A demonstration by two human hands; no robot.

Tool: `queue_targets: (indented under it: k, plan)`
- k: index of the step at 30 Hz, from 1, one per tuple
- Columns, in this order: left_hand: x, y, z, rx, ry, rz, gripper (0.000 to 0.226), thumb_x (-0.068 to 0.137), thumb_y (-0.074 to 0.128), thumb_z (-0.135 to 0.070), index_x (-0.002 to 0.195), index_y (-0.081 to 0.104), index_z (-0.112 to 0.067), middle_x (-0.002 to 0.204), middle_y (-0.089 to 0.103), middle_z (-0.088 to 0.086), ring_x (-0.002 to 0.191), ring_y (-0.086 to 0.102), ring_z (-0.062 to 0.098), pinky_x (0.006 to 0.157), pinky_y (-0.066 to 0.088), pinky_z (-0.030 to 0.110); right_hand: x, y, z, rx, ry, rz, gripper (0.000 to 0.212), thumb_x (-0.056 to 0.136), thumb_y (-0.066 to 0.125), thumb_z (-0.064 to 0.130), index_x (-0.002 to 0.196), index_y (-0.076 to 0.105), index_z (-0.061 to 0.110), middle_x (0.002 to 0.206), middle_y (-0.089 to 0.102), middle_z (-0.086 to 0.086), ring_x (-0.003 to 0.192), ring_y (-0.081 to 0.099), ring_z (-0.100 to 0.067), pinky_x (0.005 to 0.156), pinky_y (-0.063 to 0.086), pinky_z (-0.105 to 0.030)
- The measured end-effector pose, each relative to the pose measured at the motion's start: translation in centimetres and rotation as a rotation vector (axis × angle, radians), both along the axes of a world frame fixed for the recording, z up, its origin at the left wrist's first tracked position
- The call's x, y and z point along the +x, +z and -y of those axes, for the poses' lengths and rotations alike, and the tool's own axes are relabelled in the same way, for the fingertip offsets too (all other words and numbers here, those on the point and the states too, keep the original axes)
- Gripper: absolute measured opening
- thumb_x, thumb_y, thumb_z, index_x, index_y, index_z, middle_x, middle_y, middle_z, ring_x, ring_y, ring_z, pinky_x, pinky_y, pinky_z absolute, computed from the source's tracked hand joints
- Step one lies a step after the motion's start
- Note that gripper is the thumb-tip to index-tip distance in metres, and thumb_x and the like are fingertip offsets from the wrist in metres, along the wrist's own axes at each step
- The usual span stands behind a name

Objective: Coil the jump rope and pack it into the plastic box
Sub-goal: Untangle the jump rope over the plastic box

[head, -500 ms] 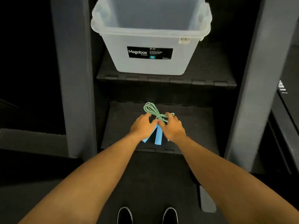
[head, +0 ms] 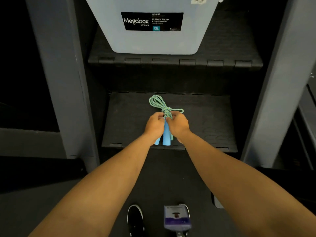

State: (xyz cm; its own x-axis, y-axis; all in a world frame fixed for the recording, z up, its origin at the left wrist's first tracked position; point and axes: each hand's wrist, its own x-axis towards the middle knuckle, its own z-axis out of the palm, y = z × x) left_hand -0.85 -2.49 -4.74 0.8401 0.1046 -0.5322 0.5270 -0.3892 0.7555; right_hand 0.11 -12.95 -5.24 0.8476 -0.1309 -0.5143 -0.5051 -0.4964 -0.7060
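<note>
Jump rope [head: 163, 109]: coiled, knotted above blue handles [head: 166, 135]. Left hand [head: 154, 126] and right hand [head: 177, 124] each pinched the knot. Advice: cinch snugly before lifting to plastic box [head: 153, 41].

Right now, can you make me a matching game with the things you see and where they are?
Things:
1. plastic box
2. jump rope
3. blue handles
4. black shoe

Places:
A. poking out below the two hands
B. on the upper step
C. on the floor at the bottom
D. bundled on the lower step

Pairs: 1-B, 2-D, 3-A, 4-C
</note>
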Motion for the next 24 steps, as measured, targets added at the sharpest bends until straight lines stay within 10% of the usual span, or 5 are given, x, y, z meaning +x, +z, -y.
queue_targets:
  k: [13, 24]
  plan:
    - [-1.1, 11.9, 0.3, -0.085, 0.194, 0.246, 0.010, 0.101, 0.056, -0.018, 0.097, 0.065, -0.014, 0.093, 0.064, -0.004, 0.088, 0.062, 0.013, 0.074, 0.050, 0.024, -1.7, 11.6, 1.4, 0.179, 0.003, 0.257, 0.024, 0.098, 0.062, 0.015, 0.122, 0.060, 0.013, 0.105, 0.065, -0.001, 0.093, 0.064, -0.014, 0.073, 0.049, -0.017]
    - [-6.6, 26.5, 1.1, -0.296, 0.184, 0.499, 0.015, 0.099, 0.062, -0.013, 0.114, 0.059, -0.018, 0.100, 0.073, 0.001, 0.091, 0.072, 0.010, 0.076, 0.057, 0.020, -6.8, 25.0, 3.5, 0.267, 0.035, 0.550, 0.014, 0.096, 0.068, 0.018, 0.110, 0.066, 0.017, 0.101, 0.070, 0.003, 0.093, 0.068, -0.014, 0.078, 0.056, -0.019]
